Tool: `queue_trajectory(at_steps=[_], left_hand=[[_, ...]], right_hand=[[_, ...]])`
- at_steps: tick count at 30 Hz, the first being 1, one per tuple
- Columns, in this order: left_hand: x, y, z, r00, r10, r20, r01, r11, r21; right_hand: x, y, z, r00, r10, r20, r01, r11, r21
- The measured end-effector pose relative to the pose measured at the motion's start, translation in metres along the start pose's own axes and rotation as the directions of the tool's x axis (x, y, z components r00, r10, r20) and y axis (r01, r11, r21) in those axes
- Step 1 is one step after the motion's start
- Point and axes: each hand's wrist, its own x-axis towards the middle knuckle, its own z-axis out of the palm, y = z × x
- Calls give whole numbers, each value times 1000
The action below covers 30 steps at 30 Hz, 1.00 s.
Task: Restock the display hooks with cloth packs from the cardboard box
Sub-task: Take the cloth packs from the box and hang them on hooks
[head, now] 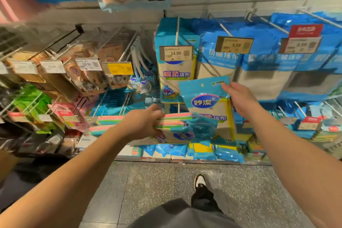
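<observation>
My right hand (238, 100) pinches the top right corner of a blue cloth pack (205, 98), held upright just below the hook (178, 31) that carries matching packs (175, 77) under a 14.90 price tag (175, 53). The hang hole of the held pack sits lower than that hook. My left hand (143, 123) grips a stack of further cloth packs (175, 122) with pink, green and blue edges, held flat at waist height to the left of the upright pack. No cardboard box is in view.
Hooks to the right hold blue packs (259, 65) with 9.99 tags. Hooks to the left carry brown and green goods (61, 77). More blue and yellow packs (203, 151) lie on the bottom shelf. My shoe (199, 181) stands on the speckled floor.
</observation>
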Motion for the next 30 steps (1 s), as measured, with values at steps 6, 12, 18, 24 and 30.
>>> queue_trajectory(at_steps=[6,12,18,24,30], left_hand=[[47,10,-48,999,40,14,-41,988,147],[78,6,-86,999,-8,-33,13,985,174],[62,-1,-97,991,31,-132,-5,981,192],[51,-8,-116,977,63,-204,-31,987,158],[52,-9,-121,984,75,-160,-49,986,162]], right_hand=[[36,-21,36,980,-76,185,103,985,-139],[56,-46,38,959,-139,248,202,948,-247],[62,-53,39,955,-123,270,168,975,-149],[72,-64,41,939,-154,307,261,900,-349],[76,-61,50,940,-170,296,270,900,-343]])
